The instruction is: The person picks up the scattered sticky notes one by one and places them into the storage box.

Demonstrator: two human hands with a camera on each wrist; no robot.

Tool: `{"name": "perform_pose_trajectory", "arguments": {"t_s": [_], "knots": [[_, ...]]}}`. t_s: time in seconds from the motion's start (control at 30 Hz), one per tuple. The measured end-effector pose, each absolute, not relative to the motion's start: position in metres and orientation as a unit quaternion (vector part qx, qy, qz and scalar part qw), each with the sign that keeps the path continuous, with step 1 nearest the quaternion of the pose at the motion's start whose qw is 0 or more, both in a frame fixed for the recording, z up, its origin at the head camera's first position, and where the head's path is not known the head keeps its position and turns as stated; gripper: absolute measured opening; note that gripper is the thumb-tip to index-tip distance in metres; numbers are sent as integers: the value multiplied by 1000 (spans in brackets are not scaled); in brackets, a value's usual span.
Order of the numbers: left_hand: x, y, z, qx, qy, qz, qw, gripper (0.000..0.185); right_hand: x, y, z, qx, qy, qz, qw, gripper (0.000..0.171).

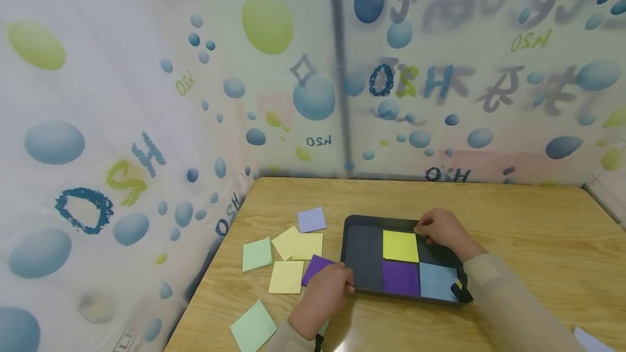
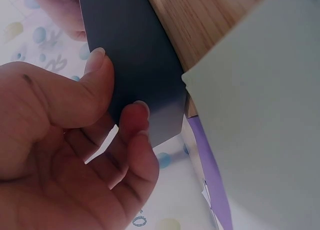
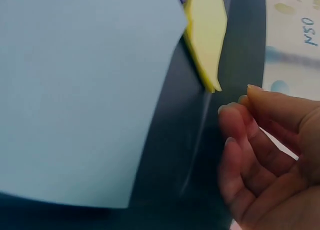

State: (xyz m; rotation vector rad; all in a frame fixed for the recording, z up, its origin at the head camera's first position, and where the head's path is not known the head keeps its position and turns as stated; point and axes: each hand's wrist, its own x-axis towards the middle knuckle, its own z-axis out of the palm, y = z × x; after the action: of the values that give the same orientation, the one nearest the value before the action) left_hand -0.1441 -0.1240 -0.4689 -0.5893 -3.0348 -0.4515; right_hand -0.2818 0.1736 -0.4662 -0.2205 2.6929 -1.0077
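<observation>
A black tray (image 1: 362,257) lies on the wooden table, its floor partly covered by square notes. Inside it are a yellow note pad (image 1: 400,246), a purple note (image 1: 401,277) and a blue note (image 1: 438,281). My left hand (image 1: 325,292) grips the tray's front left corner; in the left wrist view the thumb (image 2: 100,77) lies along the dark wall, fingers bent below. At the far rim, right of the yellow pad, my right hand (image 1: 445,230) has its thumb and curled fingertips drawn together. In the right wrist view those fingertips (image 3: 232,120) overlap the tray's edge.
Left of the tray lie several pale yellow notes (image 1: 286,277), green notes (image 1: 256,254), a lavender note (image 1: 312,220) and another purple note (image 1: 315,268), partly behind my left hand. A white paper corner (image 1: 589,339) shows at lower right. Printed curtains (image 1: 274,96) surround the table.
</observation>
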Motion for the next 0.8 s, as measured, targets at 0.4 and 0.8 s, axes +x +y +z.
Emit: {"name": "perform_pose_trajectory", "arguments": {"t_s": [0.4, 0.8], "knots": [[-145, -125, -471, -185, -972, -148, 6, 16, -260, 180, -456, -113, 918, -367, 98, 25], [-144, -126, -468, -187, -970, -153, 6, 15, -238, 191, -447, -106, 912, -385, 94, 31]]}}
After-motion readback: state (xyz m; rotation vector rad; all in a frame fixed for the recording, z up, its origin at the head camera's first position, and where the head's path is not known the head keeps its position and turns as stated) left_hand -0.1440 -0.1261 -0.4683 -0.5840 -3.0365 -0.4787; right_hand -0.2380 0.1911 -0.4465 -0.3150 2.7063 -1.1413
